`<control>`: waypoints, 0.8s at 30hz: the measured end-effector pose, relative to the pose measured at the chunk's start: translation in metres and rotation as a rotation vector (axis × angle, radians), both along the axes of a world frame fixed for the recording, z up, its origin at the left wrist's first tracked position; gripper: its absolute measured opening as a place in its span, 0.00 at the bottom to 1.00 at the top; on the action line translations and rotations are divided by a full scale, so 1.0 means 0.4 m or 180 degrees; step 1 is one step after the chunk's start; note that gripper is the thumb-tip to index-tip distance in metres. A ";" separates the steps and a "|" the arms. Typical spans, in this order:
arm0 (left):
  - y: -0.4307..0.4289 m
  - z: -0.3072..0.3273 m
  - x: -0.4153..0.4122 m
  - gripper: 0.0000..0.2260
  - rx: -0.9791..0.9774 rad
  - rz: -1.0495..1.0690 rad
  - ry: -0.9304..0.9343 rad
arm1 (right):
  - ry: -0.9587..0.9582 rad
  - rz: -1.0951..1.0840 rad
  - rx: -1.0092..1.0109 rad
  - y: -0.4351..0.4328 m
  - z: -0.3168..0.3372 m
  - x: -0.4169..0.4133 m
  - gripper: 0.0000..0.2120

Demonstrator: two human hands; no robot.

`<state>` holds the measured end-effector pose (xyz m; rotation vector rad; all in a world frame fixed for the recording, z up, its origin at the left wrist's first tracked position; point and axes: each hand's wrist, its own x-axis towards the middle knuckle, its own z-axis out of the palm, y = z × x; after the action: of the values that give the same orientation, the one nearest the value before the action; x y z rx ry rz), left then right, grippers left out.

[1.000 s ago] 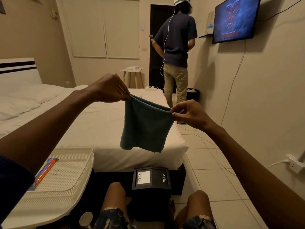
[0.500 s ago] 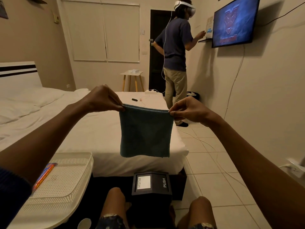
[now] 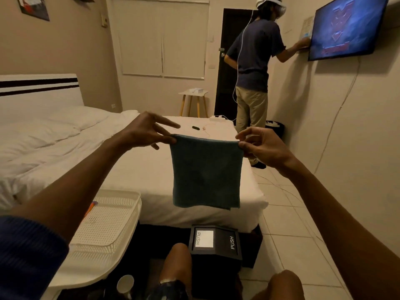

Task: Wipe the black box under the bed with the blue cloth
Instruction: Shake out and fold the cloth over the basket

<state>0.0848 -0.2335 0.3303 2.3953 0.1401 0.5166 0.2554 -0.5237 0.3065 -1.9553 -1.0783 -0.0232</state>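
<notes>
The blue cloth (image 3: 206, 172) hangs flat in the air in front of me, folded into a rough square. My left hand (image 3: 147, 132) pinches its top left corner, the other fingers spread. My right hand (image 3: 260, 146) pinches the top right corner. Below the cloth, between my knees, the black box (image 3: 215, 245) stands on the floor at the foot of the bed (image 3: 121, 161). Its lid bears two PUSH flaps, one with a pale panel. Both hands are well above the box, apart from it.
A white perforated tray (image 3: 108, 226) with a colourful packet sits at my lower left, a paper cup (image 3: 125, 283) beneath it. A person wearing a headset (image 3: 253, 68) stands by the wall-mounted screen (image 3: 344, 27). Cables trail across the tiled floor (image 3: 287, 219) on the right.
The cloth has been drawn level and taut between my hands, its top edge now straight. My left fingers have spread. The other person has reached to the wall by the screen.
</notes>
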 end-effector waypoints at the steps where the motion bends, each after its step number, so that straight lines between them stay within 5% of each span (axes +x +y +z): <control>1: 0.018 -0.009 -0.007 0.17 0.0012 0.0065 -0.0003 | -0.0084 -0.0003 -0.0022 0.021 -0.005 -0.002 0.13; 10: 0.211 -0.126 -0.142 0.09 -0.0534 0.0804 0.0214 | -0.0523 0.0314 -0.0153 0.286 -0.099 -0.060 0.10; 19: 0.431 -0.196 -0.272 0.07 -0.0404 0.1525 0.0445 | 0.0375 0.0828 -0.0096 0.625 -0.224 -0.133 0.09; 24: 0.551 -0.249 -0.296 0.09 -0.0444 0.1887 0.0254 | 0.0373 0.0833 0.0010 0.789 -0.281 -0.162 0.08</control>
<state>-0.0335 -0.0131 0.2309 2.2160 0.9080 0.6488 0.1907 -0.2081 0.1939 -1.7756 -1.2456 0.2294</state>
